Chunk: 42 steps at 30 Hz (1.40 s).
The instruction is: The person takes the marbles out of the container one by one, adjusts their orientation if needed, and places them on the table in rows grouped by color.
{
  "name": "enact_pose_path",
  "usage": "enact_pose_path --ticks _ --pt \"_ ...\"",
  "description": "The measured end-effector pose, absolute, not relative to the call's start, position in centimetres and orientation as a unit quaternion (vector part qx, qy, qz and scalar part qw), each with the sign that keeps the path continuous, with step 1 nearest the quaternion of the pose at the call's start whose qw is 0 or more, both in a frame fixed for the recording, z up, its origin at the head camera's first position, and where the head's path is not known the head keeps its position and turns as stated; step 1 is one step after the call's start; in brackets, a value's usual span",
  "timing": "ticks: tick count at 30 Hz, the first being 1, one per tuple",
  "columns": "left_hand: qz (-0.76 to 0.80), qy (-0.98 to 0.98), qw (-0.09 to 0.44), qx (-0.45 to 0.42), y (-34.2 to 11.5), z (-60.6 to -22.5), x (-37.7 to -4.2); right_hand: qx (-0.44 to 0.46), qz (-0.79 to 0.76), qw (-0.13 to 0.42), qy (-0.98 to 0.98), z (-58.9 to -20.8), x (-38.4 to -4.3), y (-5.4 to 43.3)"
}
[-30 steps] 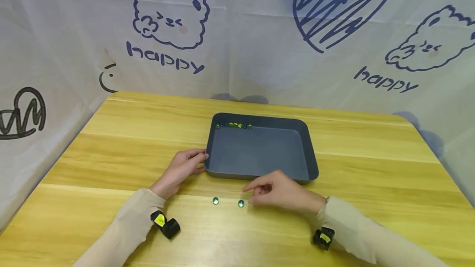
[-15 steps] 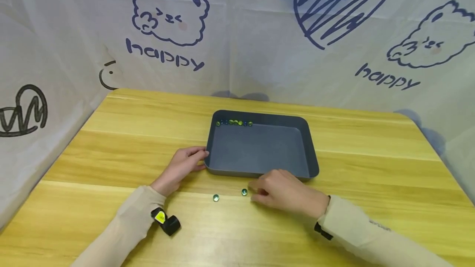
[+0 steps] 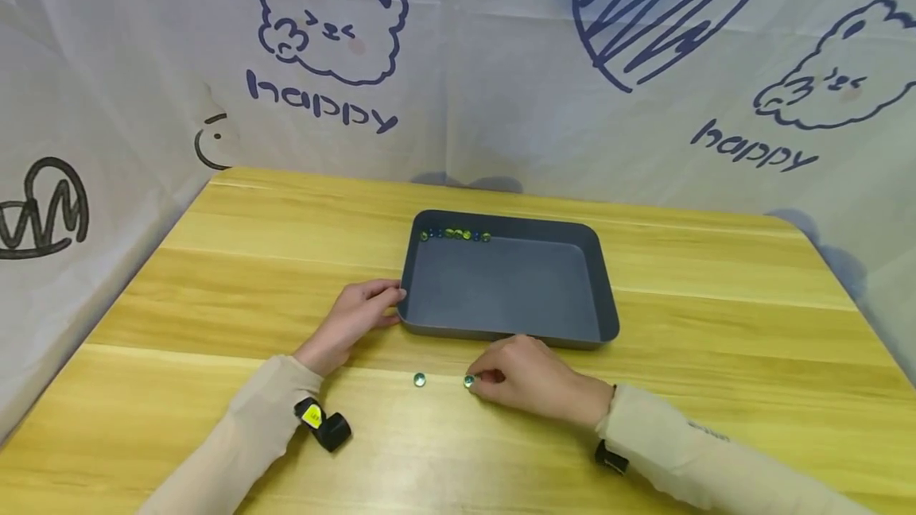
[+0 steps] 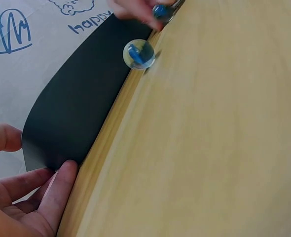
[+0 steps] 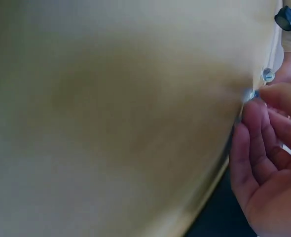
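Note:
In the head view, my left hand holds the near left corner of the dark grey tray. The left wrist view has its fingers against the tray's outer wall. My right hand pinches a clear glass marble with blue in it between thumb and forefinger, just in front of the tray. To its left, a second glass marble lies on the table; the left wrist view shows blue inside this marble too. Fingers partly cover the pinched marble in the right wrist view.
Several yellow-green and dark blue marbles line up along the tray's far wall, towards its left. Under everything is a wooden table. White cloth with blue drawings hangs behind it.
My right thumb and forefinger have closed on the marble, which shifted slightly on the table before being pinched. The left hand stays at the tray's corner.

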State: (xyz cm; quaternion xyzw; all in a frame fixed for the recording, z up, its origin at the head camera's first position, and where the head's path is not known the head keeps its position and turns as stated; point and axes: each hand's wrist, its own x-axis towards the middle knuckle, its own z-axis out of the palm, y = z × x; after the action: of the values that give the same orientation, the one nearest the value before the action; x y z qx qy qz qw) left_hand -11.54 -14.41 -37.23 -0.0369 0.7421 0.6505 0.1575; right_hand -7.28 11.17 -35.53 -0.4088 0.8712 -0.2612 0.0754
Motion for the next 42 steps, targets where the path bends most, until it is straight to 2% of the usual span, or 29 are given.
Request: enact_pose_path --ticks 5,11,42 --pt "0.653 0.741 0.154 -0.031 -14.45 -37.04 -11.58 -0.4 -0.315 0.121 0.852 -35.87 -7.36 11.26" --pt "0.647 0.746 0.156 -0.035 -14.51 -37.23 -11.67 -0.386 -0.333 0.142 0.848 -36.0 -7.5 11.32" --pt "0.643 0.747 0.16 -0.043 -14.5 -37.47 -11.51 -0.364 -0.353 0.195 0.839 -36.3 -7.62 11.43"
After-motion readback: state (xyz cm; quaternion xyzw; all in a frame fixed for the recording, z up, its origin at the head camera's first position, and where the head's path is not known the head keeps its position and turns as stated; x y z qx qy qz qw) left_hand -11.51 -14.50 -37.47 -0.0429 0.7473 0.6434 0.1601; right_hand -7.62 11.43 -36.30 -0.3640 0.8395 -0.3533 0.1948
